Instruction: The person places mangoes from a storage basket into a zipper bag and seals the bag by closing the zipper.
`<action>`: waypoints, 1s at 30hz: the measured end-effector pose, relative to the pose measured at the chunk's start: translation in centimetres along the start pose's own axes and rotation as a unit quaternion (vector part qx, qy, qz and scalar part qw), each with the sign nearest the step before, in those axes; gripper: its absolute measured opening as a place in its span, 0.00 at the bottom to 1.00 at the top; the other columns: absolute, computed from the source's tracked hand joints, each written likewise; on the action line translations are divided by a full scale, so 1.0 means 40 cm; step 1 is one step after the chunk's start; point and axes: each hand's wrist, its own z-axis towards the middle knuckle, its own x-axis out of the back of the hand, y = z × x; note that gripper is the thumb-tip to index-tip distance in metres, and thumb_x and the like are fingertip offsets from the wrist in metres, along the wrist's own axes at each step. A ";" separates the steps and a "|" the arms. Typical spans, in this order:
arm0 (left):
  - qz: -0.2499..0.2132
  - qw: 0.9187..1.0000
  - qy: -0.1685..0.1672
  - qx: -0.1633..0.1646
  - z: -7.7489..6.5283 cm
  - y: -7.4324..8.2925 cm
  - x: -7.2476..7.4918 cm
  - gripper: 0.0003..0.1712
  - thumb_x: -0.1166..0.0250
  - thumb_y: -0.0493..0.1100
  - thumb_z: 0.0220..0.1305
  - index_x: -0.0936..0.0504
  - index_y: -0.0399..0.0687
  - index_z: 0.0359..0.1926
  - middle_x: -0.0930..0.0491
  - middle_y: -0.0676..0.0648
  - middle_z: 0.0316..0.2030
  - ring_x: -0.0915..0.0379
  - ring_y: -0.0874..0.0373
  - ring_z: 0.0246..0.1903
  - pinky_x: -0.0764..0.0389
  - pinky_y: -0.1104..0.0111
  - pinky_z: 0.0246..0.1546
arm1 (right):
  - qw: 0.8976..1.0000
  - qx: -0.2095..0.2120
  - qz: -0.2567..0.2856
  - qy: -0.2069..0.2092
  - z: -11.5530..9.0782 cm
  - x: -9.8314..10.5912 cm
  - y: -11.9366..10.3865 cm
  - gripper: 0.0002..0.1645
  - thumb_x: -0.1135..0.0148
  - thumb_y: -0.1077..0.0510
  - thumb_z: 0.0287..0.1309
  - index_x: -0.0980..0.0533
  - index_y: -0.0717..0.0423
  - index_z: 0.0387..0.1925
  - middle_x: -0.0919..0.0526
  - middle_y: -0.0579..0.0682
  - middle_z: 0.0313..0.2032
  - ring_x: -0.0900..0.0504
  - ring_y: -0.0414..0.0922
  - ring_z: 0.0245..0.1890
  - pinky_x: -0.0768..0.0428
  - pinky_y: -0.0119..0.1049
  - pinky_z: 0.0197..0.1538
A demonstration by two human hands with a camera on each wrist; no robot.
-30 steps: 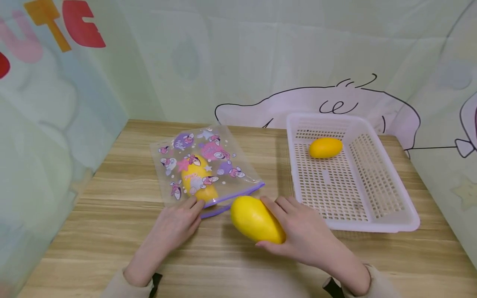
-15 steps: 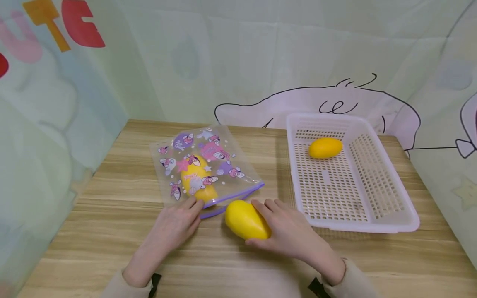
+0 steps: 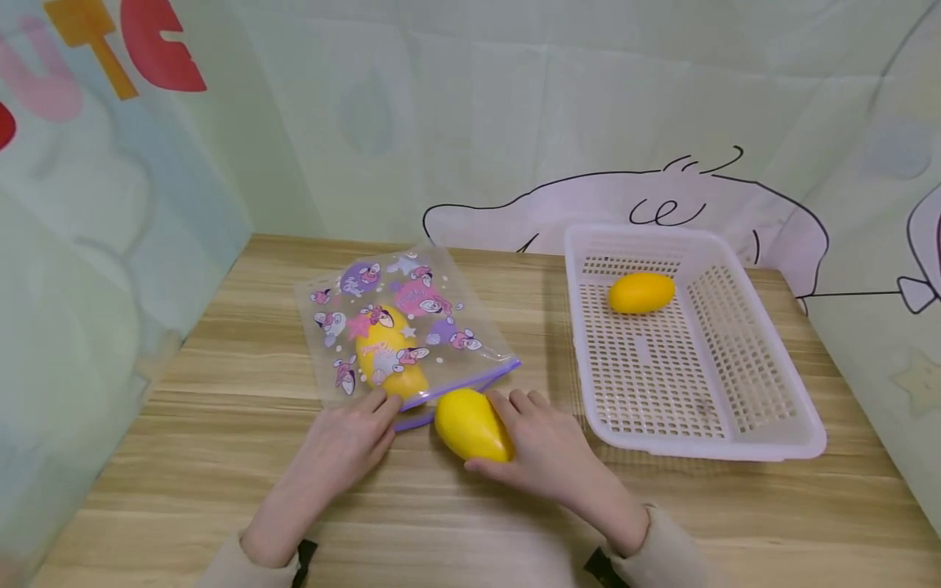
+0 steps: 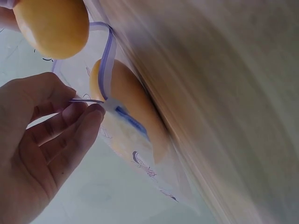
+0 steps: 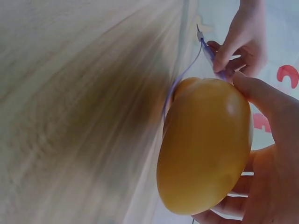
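At an open bag [image 3: 421, 299], pinching its edge [image 4: 88, 101] with left hand [image 3: 351, 439], gripping a mango [image 3: 470, 426] with curved right hand [image 3: 546, 449].

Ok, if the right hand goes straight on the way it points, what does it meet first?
Likely the bag, at its open mouth, with the held mango leading the right hand there. Depth is unclear: the mango could slip in or catch the purple zip.
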 end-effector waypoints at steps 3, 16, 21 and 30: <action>-0.001 1.000 -0.003 0.001 0.000 0.000 0.000 0.11 0.30 0.38 0.49 0.25 0.49 0.33 0.28 0.53 0.25 0.41 0.64 0.19 0.42 0.78 0.15 | 1.000 -0.001 -0.006 0.014 0.004 -0.010 -0.002 0.51 0.39 0.22 0.42 0.29 0.52 0.59 0.20 0.48 0.44 0.23 0.45 0.41 0.24 0.36 0.32; -0.003 1.000 0.011 -0.011 -0.003 -0.005 -0.004 0.14 0.28 0.38 0.47 0.26 0.49 0.33 0.29 0.53 0.25 0.39 0.63 0.19 0.40 0.76 0.15 | 0.999 -0.009 -0.025 0.023 0.029 -0.028 -0.017 0.49 0.39 0.23 0.43 0.26 0.57 0.54 0.19 0.51 0.44 0.25 0.44 0.36 0.25 0.34 0.32; -0.002 1.000 0.012 -0.013 -0.003 -0.005 -0.006 0.13 0.28 0.38 0.47 0.25 0.49 0.32 0.29 0.53 0.25 0.41 0.64 0.18 0.41 0.77 0.15 | 0.999 -0.022 -0.017 0.038 0.038 -0.037 -0.026 0.49 0.39 0.24 0.44 0.26 0.60 0.52 0.19 0.52 0.41 0.25 0.45 0.34 0.25 0.34 0.30; 0.000 1.000 0.002 -0.012 0.000 -0.001 -0.005 0.13 0.28 0.39 0.48 0.25 0.49 0.33 0.28 0.53 0.27 0.39 0.63 0.19 0.41 0.76 0.15 | 0.996 -0.049 -0.013 0.068 0.054 -0.052 -0.042 0.54 0.38 0.23 0.43 0.27 0.64 0.55 0.18 0.57 0.46 0.20 0.50 0.36 0.20 0.39 0.31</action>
